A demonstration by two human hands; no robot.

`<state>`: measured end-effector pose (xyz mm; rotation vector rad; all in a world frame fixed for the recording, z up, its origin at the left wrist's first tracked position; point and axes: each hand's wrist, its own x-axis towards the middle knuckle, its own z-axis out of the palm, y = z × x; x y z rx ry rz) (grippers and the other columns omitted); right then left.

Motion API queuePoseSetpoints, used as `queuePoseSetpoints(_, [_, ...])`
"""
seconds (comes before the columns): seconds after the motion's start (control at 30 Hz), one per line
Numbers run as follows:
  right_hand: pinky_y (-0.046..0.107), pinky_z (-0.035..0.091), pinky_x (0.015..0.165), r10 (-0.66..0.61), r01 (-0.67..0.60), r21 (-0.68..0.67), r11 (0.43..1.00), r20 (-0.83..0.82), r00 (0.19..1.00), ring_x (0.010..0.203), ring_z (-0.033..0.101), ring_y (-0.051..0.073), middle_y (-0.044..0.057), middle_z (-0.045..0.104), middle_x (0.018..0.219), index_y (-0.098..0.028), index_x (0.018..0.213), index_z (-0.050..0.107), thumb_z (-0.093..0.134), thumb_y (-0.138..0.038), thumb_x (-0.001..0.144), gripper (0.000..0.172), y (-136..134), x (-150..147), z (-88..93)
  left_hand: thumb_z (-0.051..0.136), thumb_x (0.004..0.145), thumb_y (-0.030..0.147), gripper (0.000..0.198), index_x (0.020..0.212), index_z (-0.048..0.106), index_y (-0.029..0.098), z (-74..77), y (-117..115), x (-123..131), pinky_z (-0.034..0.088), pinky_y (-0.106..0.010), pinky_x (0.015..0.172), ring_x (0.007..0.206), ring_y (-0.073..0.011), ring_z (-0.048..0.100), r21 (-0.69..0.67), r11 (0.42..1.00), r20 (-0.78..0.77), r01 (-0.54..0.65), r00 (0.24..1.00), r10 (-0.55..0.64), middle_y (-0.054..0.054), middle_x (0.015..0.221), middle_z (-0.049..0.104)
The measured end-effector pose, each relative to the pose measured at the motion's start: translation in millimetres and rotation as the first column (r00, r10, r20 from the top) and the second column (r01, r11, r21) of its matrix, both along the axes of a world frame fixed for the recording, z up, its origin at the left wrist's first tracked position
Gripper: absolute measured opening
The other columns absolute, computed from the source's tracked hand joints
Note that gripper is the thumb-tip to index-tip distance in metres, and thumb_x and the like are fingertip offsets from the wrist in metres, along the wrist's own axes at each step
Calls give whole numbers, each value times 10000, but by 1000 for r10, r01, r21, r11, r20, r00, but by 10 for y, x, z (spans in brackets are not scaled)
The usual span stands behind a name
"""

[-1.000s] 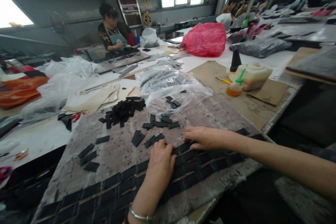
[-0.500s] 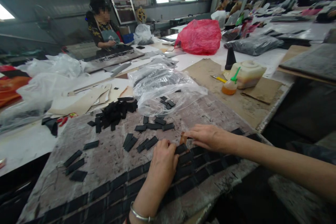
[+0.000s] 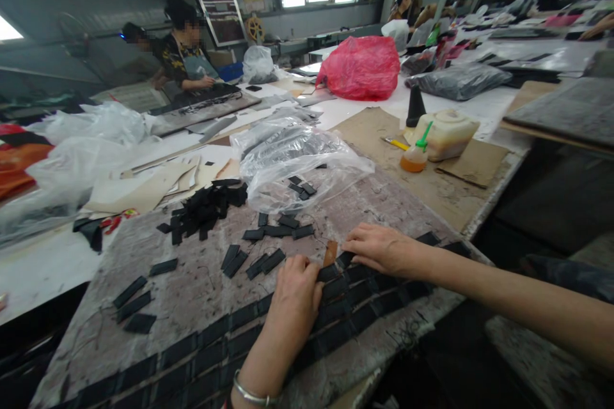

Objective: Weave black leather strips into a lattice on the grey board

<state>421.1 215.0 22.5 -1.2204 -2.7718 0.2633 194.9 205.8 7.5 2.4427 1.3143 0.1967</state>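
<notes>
Rows of small black fabric pieces lie side by side along the near edge of the stained board. My left hand rests on the top row with its fingers curled; what is under the fingertips is hidden. To its right, my right hand pinches a short black fabric piece at the top row's edge. Between both hands lies a small brown scrap. Loose black pieces are scattered beyond the left hand, near a heap of black pieces.
A clear plastic bag lies at the board's far side. At the right stand a small glue bottle with a green nozzle and a cloudy plastic container. A yellow-handled tool lies beside them. A co-worker sits across the table.
The black piece at my right fingertips now shows more clearly, and more of the brown scrap is visible. My left hand stays on the row. Another person's head appears behind the co-worker.
</notes>
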Motion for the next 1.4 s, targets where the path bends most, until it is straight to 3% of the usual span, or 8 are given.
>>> queuePoseSetpoints(0.23, [323, 443, 792, -26, 27, -42, 999, 22, 999, 906, 505, 209, 89, 543, 965, -156, 984, 596, 546, -168, 843, 150, -27, 4, -5, 511, 793, 139, 166, 931, 598, 171, -24, 4, -7, 416, -385, 846, 963, -237, 466, 16, 1000, 23, -9, 1000, 9, -86, 1006, 528])
queuePoseSetpoints(0.4, [298, 443, 758, -19, 19, -81, 997, 2, 1000, 852, 526, 191, 68, 548, 905, -167, 969, 601, 520, -245, 880, 144, 19, -3, 16, 520, 790, 131, 182, 942, 612, 167, 24, -51, 14, 420, -383, 845, 948, -234, 481, 16, 999, 43, -33, 999, 32, -81, 978, 545])
queuePoseSetpoints(0.57, [288, 451, 751, -37, 37, -9, 999, -36, 999, 853, 542, 189, 65, 567, 901, -163, 940, 621, 531, -216, 877, 121, 364, -285, -57, 499, 811, 153, 214, 989, 611, 194, 48, 15, -78, 427, -348, 839, 957, -217, 494, 37, 996, 44, -82, 996, 80, -69, 1006, 561])
queuePoseSetpoints(0.7, [316, 455, 781, -85, 86, 84, 993, -15, 996, 912, 534, 222, 110, 578, 965, -125, 973, 612, 606, -212, 832, 166, 683, -662, -168, 462, 824, 191, 276, 1067, 590, 172, -61, 248, -367, 418, -389, 863, 1007, -254, 484, 87, 978, -27, -189, 981, 192, -112, 1073, 547])
queuePoseSetpoints(0.8, [327, 460, 759, -79, 72, 116, 991, 54, 995, 892, 535, 233, 132, 576, 950, -98, 941, 608, 624, -211, 811, 174, 810, -770, -168, 467, 818, 219, 304, 1087, 586, 142, -138, 382, -563, 427, -426, 835, 994, -287, 480, 100, 968, -73, -229, 969, 237, -141, 1069, 541])
queuePoseSetpoints(0.97, [302, 455, 723, -6, -1, 53, 999, 140, 990, 809, 540, 209, 100, 562, 877, -112, 858, 614, 617, -220, 790, 127, 656, -332, -19, 437, 832, 204, 262, 1032, 601, 162, -124, 403, -614, 440, -384, 818, 935, -241, 501, 93, 982, -69, -163, 983, 170, -111, 988, 556])
queuePoseSetpoints(1.17, [293, 446, 743, -42, 43, -14, 999, 107, 993, 842, 539, 194, 76, 539, 924, -166, 993, 611, 531, -258, 847, 190, 169, 421, 134, 451, 807, 168, 198, 927, 608, 158, -106, 418, -569, 435, -400, 840, 943, -247, 509, 100, 991, 23, -86, 996, 84, -112, 950, 577])
queuePoseSetpoints(1.4, [301, 442, 786, -8, 16, -42, 999, 186, 982, 877, 524, 199, 90, 549, 944, -148, 966, 610, 538, -203, 846, 150, -17, 409, 153, 389, 838, 199, 220, 847, 608, 172, -93, 466, -465, 428, -395, 821, 885, -244, 516, 108, 989, 122, -98, 989, 84, -98, 879, 575])
